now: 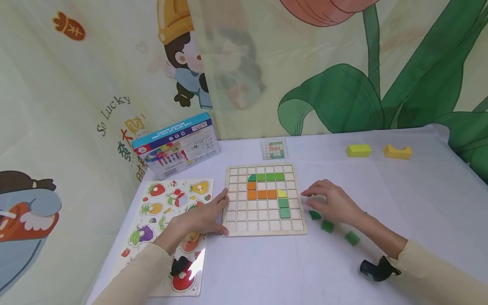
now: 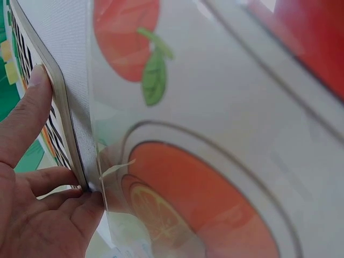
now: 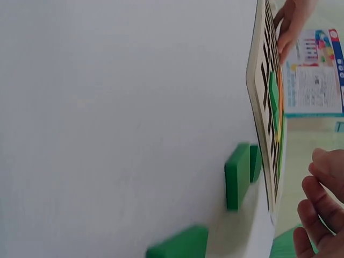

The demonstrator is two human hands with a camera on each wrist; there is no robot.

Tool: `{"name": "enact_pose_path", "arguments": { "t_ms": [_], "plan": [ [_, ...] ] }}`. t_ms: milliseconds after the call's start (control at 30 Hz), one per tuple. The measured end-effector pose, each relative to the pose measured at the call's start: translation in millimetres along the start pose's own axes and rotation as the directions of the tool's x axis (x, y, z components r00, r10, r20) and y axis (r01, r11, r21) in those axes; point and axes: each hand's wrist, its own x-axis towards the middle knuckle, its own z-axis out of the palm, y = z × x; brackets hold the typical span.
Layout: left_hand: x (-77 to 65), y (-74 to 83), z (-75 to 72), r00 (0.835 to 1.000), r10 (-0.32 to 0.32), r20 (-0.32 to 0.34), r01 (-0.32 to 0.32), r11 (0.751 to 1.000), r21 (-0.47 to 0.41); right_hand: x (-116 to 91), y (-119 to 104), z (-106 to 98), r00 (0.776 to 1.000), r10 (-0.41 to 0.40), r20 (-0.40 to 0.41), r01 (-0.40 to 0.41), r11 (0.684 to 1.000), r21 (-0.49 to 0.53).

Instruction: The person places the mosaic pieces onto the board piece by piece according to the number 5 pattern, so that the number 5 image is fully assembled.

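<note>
A wooden grid board (image 1: 264,216) lies flat on the table, with green, orange and yellow pieces set in its cells. At the board's left edge rests my left hand (image 1: 202,216), thumb near the lower corner and fingertips along the side; in the left wrist view, the thumb (image 2: 29,115) touches the frame. My right hand (image 1: 337,202) hovers just off the board's right edge, its fingers loosely bent and nothing seen between them. Below it lie loose green pieces: one (image 1: 314,214) by the board, a square one (image 1: 327,225), and another (image 1: 352,238) nearer me.
A fruit-picture puzzle board (image 1: 152,262) lies left, partly under my left arm. Behind it stands a colourful box (image 1: 179,148). A small pattern card (image 1: 274,156) lies beyond the grid board. A yellow-green block (image 1: 359,151) and a yellow notched block (image 1: 397,152) sit at the back right.
</note>
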Motion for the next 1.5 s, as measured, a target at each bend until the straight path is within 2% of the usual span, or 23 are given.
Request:
{"name": "enact_pose_path", "arguments": {
  "t_ms": [167, 433, 667, 933, 1067, 1233, 1500],
  "plan": [
    [-0.7, 0.7, -0.5, 1.0, -0.007, -0.004, 0.007, 1.0, 0.003, -7, 13, -13, 0.999, 0.037, 0.032, -0.037, 0.999, -0.015],
    [-1.9, -0.6, 0.2, 1.0, -0.016, -0.003, 0.016, 1.0, 0.0, -20, 31, -15, 0.989, -0.051, 0.142, 0.055, 0.998, -0.024],
    [-2.1, -2.0, 3.5, 1.0, -0.01, -0.002, 0.01, 1.0, -0.02, -13, 34, -7, 0.966, -0.117, 0.233, 0.127, 0.992, -0.029],
    [-1.0, -1.9, 6.8, 1.0, -0.005, -0.011, 0.005, 1.0, -0.012, -4, 29, -10, 0.927, -0.104, 0.361, 0.117, 0.993, -0.015],
    [-0.9, -1.2, 6.0, 1.0, -0.005, -0.016, 0.005, 1.0, 0.001, -3, 27, -9, 0.929, -0.095, 0.358, 0.108, 0.994, -0.018],
    [-1.2, 0.0, 4.3, 1.0, -0.006, -0.013, 0.006, 1.0, 0.011, -4, 27, -5, 0.949, -0.077, 0.305, 0.101, 0.993, -0.066],
    [-0.2, 1.0, 1.2, 1.0, 0.0, -0.005, 0.0, 1.0, 0.022, -4, 31, -5, 0.964, -0.106, 0.244, 0.128, 0.989, -0.074]
  ]
}}
